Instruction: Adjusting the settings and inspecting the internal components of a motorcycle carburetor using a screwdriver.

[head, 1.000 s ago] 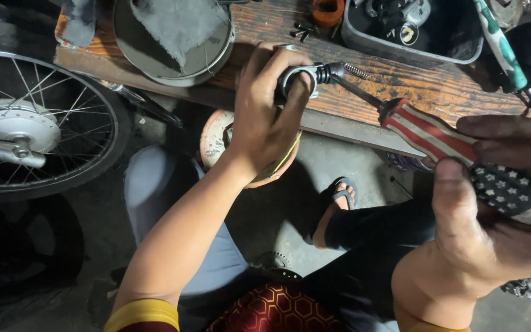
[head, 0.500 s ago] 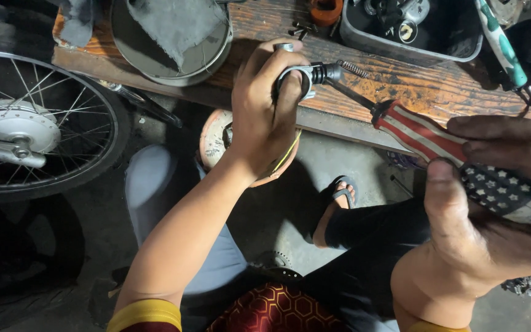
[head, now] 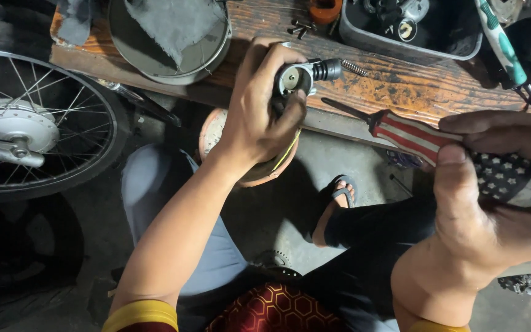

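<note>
The fingers [head: 290, 120] of the left hand [head: 256, 114] are clenched around a small round metal part [head: 296, 79], gripping it from behind and below so that its circular face points up toward the camera. The part is held above the near edge of the wooden tabletop [head: 401, 83]. A black sleeve [head: 327, 69] projects from the right side of the part, and a short coil spring [head: 354, 67] extends from the sleeve over the wood.

The right hand [head: 499, 203] is closed on the handle of a screwdriver [head: 413, 135]; the thumb lies across the handle, and the other fingers wrap it from the far side. The handle is striped red and white toward the shaft and dark with white stars toward the butt. The shaft points left toward the metal part; its tip is near the part but apart from it.

On the tabletop, a round metal bowl [head: 155, 58] with a grey rag in it stands at the left, several small screws [head: 299, 27] lie near the far edge, and a grey plastic tray [head: 413, 46] of parts stands at the right. A second screwdriver with a green and white handle [head: 499, 43] lies beside the tray.

Below the tabletop, a spoked wheel [head: 26, 123] stands at the left, and a foot in a sandal [head: 339, 197] rests on the concrete floor.
</note>
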